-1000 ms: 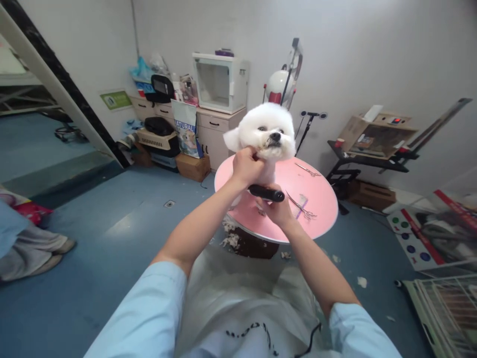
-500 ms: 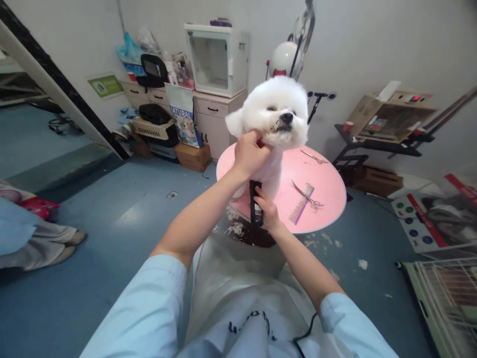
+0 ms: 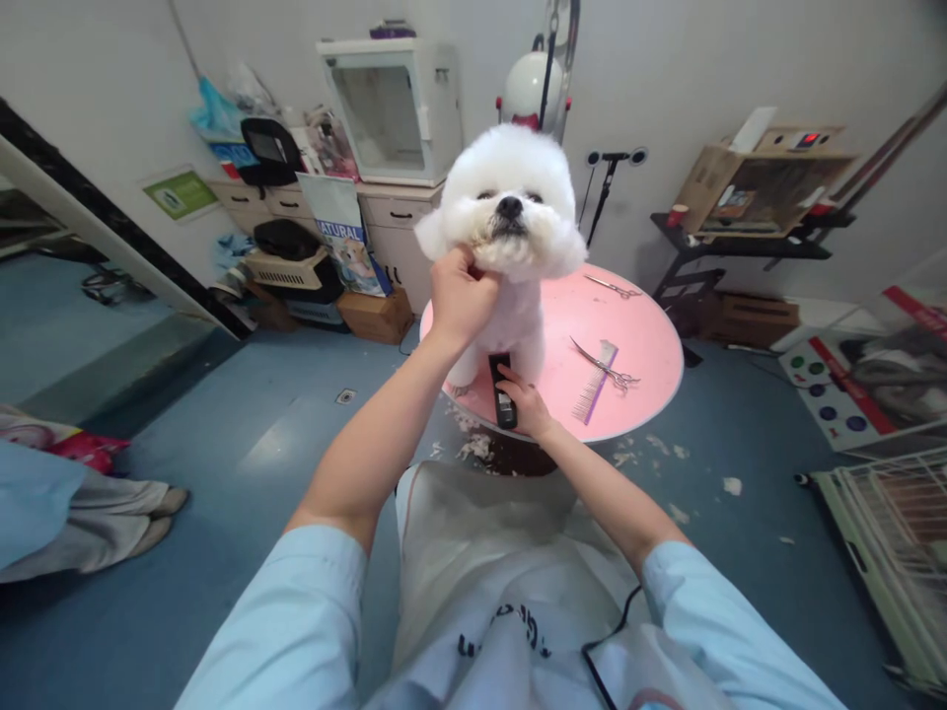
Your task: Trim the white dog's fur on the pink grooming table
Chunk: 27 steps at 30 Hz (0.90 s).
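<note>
A fluffy white dog (image 3: pixel 510 187) sits upright on a round pink table (image 3: pixel 643 345), facing me. Under its chin, my left hand (image 3: pixel 460 296) is closed on the fur at the jaw. Low at the dog's chest and front legs, my right hand (image 3: pixel 524 402) grips a black hair clipper (image 3: pixel 503 391), whose top end is against the fur. To the right on the table, curved scissors (image 3: pixel 603 365) lie across a comb with a purple spine (image 3: pixel 590 399). Another pair of scissors (image 3: pixel 613 287) rests nearer the far edge.
White fur clumps (image 3: pixel 477 449) lie below the table edge. A wheeled wire cage (image 3: pixel 880 542) stands at the right, a shelf with a wooden box (image 3: pixel 762 192) behind it. Cabinets (image 3: pixel 400 222) line the back wall. Another person's legs (image 3: pixel 110 523) show at the left.
The dog's head has turned to face me more squarely. My right hand and the clipper sit slightly higher against the chest. The whole view has shifted a little.
</note>
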Available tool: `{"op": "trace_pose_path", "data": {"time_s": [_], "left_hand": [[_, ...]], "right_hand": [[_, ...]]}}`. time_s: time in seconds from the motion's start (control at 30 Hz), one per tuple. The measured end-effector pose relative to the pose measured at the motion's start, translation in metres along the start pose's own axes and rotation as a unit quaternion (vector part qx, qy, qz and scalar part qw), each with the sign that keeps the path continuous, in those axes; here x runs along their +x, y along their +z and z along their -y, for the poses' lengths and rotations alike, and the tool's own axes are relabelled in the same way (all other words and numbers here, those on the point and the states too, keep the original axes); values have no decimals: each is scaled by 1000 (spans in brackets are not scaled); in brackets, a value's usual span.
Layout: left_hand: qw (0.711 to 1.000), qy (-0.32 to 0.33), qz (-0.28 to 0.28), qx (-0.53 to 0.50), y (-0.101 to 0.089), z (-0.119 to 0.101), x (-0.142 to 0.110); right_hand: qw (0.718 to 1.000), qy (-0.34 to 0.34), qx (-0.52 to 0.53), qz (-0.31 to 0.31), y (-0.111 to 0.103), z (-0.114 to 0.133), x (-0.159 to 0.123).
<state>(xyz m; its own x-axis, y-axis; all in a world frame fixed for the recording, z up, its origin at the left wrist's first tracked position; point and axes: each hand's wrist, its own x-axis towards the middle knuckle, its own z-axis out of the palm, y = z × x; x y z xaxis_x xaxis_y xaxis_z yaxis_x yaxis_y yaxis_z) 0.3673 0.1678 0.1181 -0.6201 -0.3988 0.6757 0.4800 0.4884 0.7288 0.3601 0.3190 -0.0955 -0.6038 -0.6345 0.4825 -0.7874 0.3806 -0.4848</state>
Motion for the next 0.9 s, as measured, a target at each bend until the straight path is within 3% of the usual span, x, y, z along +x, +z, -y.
{"op": "trace_pose_path", "data": {"time_s": [0.07,0.2,0.37,0.77,0.9], "left_hand": [[1000,-3,-5,7,-2,-2,0],[1000,1,-17,-1,-4,0,0],[1000,5,-22,-8,-4,4,-1],[1000,1,-14,4,-7,5,-4],[1000,-4,-14,10,-6,1,-5]], "right_hand": [[1000,-31,-4,0,-1,-5,-2],[992,-110,9,-62,-2,-18,-3],[986,-151,-7,-76,-2,-26,-2],[980,-160,29,-116,2,-15,2],[982,-137,-4,-128,9,-13,7]]}}
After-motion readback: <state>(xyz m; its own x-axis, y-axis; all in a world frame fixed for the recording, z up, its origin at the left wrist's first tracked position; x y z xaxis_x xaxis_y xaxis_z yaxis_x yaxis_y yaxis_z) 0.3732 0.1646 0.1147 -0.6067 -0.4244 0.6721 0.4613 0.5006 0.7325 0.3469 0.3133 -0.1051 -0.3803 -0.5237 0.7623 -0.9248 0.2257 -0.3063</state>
